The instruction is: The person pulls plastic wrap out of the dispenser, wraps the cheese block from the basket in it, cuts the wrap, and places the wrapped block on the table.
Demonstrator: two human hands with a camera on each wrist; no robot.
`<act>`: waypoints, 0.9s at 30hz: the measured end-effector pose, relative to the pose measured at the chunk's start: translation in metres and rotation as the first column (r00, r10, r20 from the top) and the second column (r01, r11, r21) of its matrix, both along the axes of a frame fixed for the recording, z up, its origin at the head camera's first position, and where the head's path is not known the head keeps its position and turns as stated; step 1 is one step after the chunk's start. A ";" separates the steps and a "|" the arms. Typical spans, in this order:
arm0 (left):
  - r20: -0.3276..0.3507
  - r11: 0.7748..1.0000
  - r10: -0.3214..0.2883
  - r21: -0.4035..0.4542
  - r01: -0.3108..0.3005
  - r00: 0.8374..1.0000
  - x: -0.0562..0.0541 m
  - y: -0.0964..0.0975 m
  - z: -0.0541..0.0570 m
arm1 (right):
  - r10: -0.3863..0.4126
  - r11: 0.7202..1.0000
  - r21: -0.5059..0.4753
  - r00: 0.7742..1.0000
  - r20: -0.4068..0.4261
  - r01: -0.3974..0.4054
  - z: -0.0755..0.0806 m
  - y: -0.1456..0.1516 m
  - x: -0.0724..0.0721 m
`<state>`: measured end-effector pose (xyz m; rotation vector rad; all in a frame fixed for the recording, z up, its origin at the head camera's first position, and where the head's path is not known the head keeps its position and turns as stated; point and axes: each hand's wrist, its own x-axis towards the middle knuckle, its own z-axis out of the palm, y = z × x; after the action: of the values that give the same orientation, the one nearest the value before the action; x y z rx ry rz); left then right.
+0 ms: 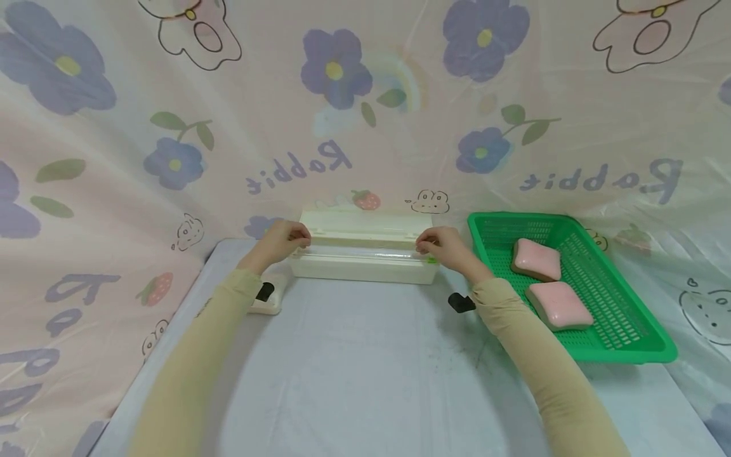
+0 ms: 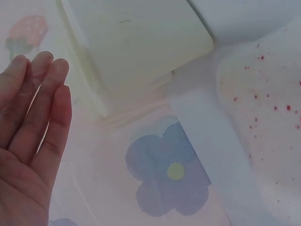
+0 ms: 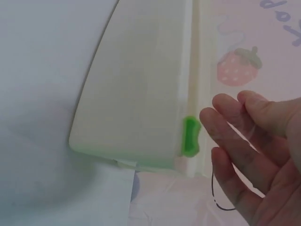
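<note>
A white cling film dispenser (image 1: 365,270) stands at the back of the table with its lid (image 1: 365,223) raised. Clear cling film (image 1: 365,252) shows along its opening. At the left end, my left hand (image 1: 283,240) pinches the film's edge between thumb and fingertips. My right hand (image 1: 447,246) pinches the other end, beside the green slide cutter (image 3: 190,136). In the left wrist view, thin film shows faintly at the fingertips (image 2: 43,59). A white block with red specks (image 2: 268,108) lies under the left forearm, partly hidden by it.
A green plastic basket (image 1: 628,298) stands on the right of the white-covered table (image 1: 354,368), holding two pink-topped blocks (image 1: 559,304). A printed curtain (image 1: 394,146) hangs right behind the dispenser and along the left side. Small black pieces (image 1: 461,303) show by both wrists.
</note>
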<state>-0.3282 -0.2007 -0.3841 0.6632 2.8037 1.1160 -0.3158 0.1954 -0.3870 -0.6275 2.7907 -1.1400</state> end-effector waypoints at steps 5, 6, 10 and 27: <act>-0.025 1.000 -0.002 -0.006 0.002 1.000 0.006 -0.001 0.006 | 0.012 1.000 -0.028 1.000 -0.006 -0.012 0.002 0.003 0.002; -0.029 1.000 -0.005 -0.006 0.005 1.000 0.008 -0.002 0.008 | 0.015 0.999 -0.030 1.000 -0.015 -0.015 0.003 0.004 0.003; -0.029 1.000 -0.007 -0.014 0.007 1.000 0.012 -0.002 0.014 | 0.015 1.000 -0.021 0.999 -0.051 -0.016 0.007 0.005 0.006; -0.179 1.000 -0.022 -0.011 0.020 0.984 0.019 -0.009 0.036 | 0.035 0.999 -0.006 0.975 -0.220 -0.037 0.032 0.006 0.022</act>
<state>-0.3088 -0.2092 -0.3484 0.8306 2.9396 1.0912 -0.2934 0.2014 -0.3552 -0.8509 2.9414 -1.1430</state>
